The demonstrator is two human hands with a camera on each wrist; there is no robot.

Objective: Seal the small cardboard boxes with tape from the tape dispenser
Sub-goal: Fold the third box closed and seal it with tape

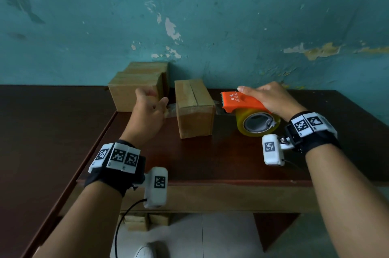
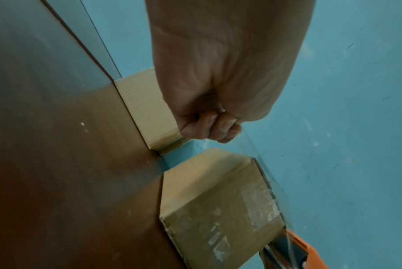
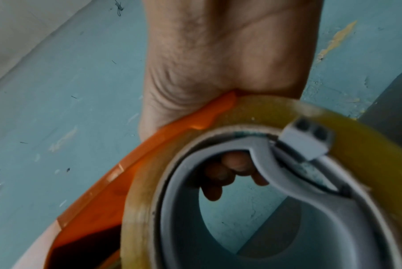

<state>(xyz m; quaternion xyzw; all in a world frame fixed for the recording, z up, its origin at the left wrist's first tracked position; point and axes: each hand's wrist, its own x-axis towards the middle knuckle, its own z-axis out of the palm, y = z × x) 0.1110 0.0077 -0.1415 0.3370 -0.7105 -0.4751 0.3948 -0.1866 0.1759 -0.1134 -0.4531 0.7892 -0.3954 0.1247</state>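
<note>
Head view puts the small cardboard box (image 1: 194,108) I'm working on at mid-table, its top seam running near to far. A strip of clear tape (image 1: 171,110) crosses it, stretched from my left hand (image 1: 147,114) on the box's left to the tape dispenser (image 1: 242,102) on its right. My left hand's fingers (image 2: 214,127) are curled tight and pinch the tape's free end, just above and left of the box. My right hand (image 1: 271,97) grasps the orange dispenser from above, fingers wrapped over its body; the yellowish tape roll (image 1: 257,122) hangs below on a grey hub (image 3: 276,182), close beside the box's right face. Two more cardboard boxes (image 1: 134,89) sit stacked to the far left against the teal wall (image 1: 210,15). All stand on the dark brown table (image 1: 210,158).
</note>
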